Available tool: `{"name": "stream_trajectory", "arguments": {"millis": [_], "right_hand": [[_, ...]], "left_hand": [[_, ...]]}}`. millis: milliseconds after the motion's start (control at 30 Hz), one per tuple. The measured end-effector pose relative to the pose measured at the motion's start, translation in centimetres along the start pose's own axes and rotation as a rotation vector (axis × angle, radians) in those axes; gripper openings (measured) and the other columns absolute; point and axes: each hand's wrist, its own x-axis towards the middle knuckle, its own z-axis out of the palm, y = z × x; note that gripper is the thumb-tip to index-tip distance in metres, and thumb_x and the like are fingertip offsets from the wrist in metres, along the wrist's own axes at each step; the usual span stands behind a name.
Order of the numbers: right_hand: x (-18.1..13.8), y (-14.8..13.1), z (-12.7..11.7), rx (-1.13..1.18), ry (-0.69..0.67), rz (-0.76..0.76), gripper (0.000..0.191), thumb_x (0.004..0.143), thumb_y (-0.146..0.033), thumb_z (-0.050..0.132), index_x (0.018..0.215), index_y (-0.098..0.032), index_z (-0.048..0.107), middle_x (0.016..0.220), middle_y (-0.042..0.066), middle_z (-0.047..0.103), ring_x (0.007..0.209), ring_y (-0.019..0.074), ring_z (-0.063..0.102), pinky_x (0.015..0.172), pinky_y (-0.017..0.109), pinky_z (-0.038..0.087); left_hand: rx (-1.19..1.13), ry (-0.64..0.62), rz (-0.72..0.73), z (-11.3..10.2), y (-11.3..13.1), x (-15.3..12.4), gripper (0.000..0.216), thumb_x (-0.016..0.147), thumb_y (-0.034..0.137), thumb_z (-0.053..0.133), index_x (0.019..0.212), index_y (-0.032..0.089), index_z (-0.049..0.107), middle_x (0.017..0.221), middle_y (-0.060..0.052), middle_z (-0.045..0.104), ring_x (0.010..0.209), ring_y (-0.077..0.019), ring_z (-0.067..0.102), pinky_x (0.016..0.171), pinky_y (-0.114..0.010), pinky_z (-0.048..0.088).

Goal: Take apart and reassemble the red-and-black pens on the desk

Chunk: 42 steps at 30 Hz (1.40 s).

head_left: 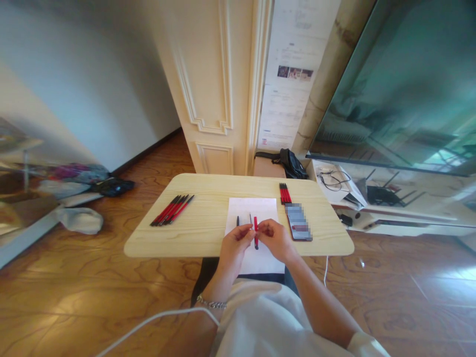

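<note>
My left hand (235, 242) and my right hand (274, 237) meet over a white sheet of paper (253, 210) on a small light wooden table (208, 233). Both hands pinch a red pen barrel (256, 231) held upright between them. A small dark pen part (238, 220) and a thin refill (250, 218) lie on the paper just beyond my fingers. A bunch of several red-and-black pens (171, 209) lies on the table's left side. A second, tighter bundle of red pens (285, 193) lies at the back right.
A phone (298, 222) lies flat to the right of the paper. Behind the table stand a cream panelled door, a black bag (292, 162) and a low shelf with a router (383, 194) and cables. Slippers and clothes lie on the wooden floor at left.
</note>
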Motion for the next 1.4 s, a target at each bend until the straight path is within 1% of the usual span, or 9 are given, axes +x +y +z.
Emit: {"name": "stream_trajectory", "arguments": {"millis": [100, 233, 333, 467, 633, 867, 1100, 1267, 1400], "right_hand": [[2.4, 1.6, -1.5, -0.14, 0.075, 0.097, 0.024, 0.074, -0.029, 0.062, 0.095, -0.017, 0.057, 0.075, 0.003, 0.068, 0.068, 0.0152, 0.063, 0.059, 0.025, 0.045], [4.8, 3.3, -2.8, -0.426, 0.09, 0.195, 0.021, 0.074, -0.025, 0.06, 0.094, -0.018, 0.06, 0.074, 0.003, 0.069, 0.065, 0.0145, 0.062, 0.056, 0.023, 0.041], [5.3, 3.6, -2.8, -0.589, 0.099, 0.185, 0.017, 0.075, -0.024, 0.06, 0.091, -0.019, 0.063, 0.079, 0.004, 0.07, 0.072, 0.0158, 0.063, 0.061, 0.023, 0.04], [5.2, 3.4, -2.2, -0.782, 0.106, 0.133, 0.011, 0.077, -0.026, 0.059, 0.082, -0.019, 0.067, 0.082, 0.006, 0.07, 0.082, 0.0189, 0.062, 0.067, 0.025, 0.039], [5.2, 3.5, -2.0, -0.88, 0.08, 0.128, 0.014, 0.081, -0.027, 0.056, 0.078, -0.02, 0.068, 0.081, 0.006, 0.07, 0.082, 0.0188, 0.061, 0.066, 0.025, 0.036], [5.4, 3.8, -2.3, -0.931, 0.066, 0.18, 0.013, 0.082, -0.027, 0.056, 0.081, -0.02, 0.066, 0.083, 0.006, 0.069, 0.083, 0.0187, 0.06, 0.066, 0.024, 0.035], [4.6, 3.2, -2.4, -0.84, 0.145, 0.139, 0.01, 0.082, -0.023, 0.053, 0.082, -0.019, 0.063, 0.082, 0.005, 0.067, 0.079, 0.0168, 0.059, 0.065, 0.024, 0.034], [2.0, 2.3, -2.2, -0.708, 0.243, 0.075, 0.013, 0.084, -0.024, 0.048, 0.085, -0.021, 0.061, 0.08, 0.003, 0.067, 0.075, 0.0153, 0.059, 0.063, 0.023, 0.035], [-1.1, 2.1, -1.8, -0.56, 0.224, 0.04, 0.016, 0.085, -0.029, 0.048, 0.088, -0.021, 0.061, 0.075, 0.001, 0.066, 0.068, 0.014, 0.059, 0.063, 0.022, 0.037]], "left_hand": [[0.125, 0.051, 0.045, -0.9, 0.1, 0.3, 0.036, 0.06, 0.037, 0.078, 0.089, 0.017, 0.07, 0.075, -0.003, 0.069, 0.065, -0.0127, 0.06, 0.061, -0.023, 0.044], [0.296, 0.066, 0.131, -2.1, 0.2, 0.6, 0.028, 0.061, 0.036, 0.077, 0.08, 0.017, 0.07, 0.074, -0.005, 0.069, 0.07, -0.0174, 0.063, 0.067, -0.027, 0.047], [0.369, 0.093, 0.163, -2.9, 0.2, 0.8, 0.027, 0.06, 0.036, 0.076, 0.079, 0.018, 0.07, 0.073, -0.005, 0.069, 0.068, -0.0189, 0.063, 0.066, -0.028, 0.047], [0.465, 0.081, 0.202, -3.9, 0.2, 0.8, 0.026, 0.064, 0.036, 0.073, 0.082, 0.018, 0.069, 0.076, -0.006, 0.069, 0.072, -0.0192, 0.063, 0.066, -0.028, 0.048], [0.626, 0.048, 0.243, -5.0, 0.0, 0.9, 0.025, 0.072, 0.037, 0.066, 0.089, 0.018, 0.068, 0.082, -0.005, 0.069, 0.073, -0.0178, 0.063, 0.068, -0.028, 0.049], [0.89, 0.029, 0.354, -5.9, -1.0, 1.2, 0.02, 0.075, 0.032, 0.063, 0.09, 0.02, 0.067, 0.086, -0.004, 0.069, 0.074, -0.0178, 0.063, 0.07, -0.03, 0.049], [1.1, -0.028, 0.486, -5.8, -1.5, 1.2, 0.015, 0.075, 0.025, 0.065, 0.089, 0.021, 0.067, 0.092, -0.005, 0.067, 0.089, -0.0227, 0.059, 0.082, -0.036, 0.045], [1.16, -0.048, 0.52, -5.8, -1.6, 1.3, 0.014, 0.075, 0.022, 0.064, 0.088, 0.021, 0.067, 0.091, -0.005, 0.067, 0.089, -0.0233, 0.058, 0.084, -0.037, 0.044], [1.186, -0.043, 0.513, -5.8, -1.6, 1.2, 0.013, 0.076, 0.023, 0.063, 0.088, 0.021, 0.067, 0.092, -0.005, 0.068, 0.09, -0.0241, 0.058, 0.084, -0.038, 0.044]]}}
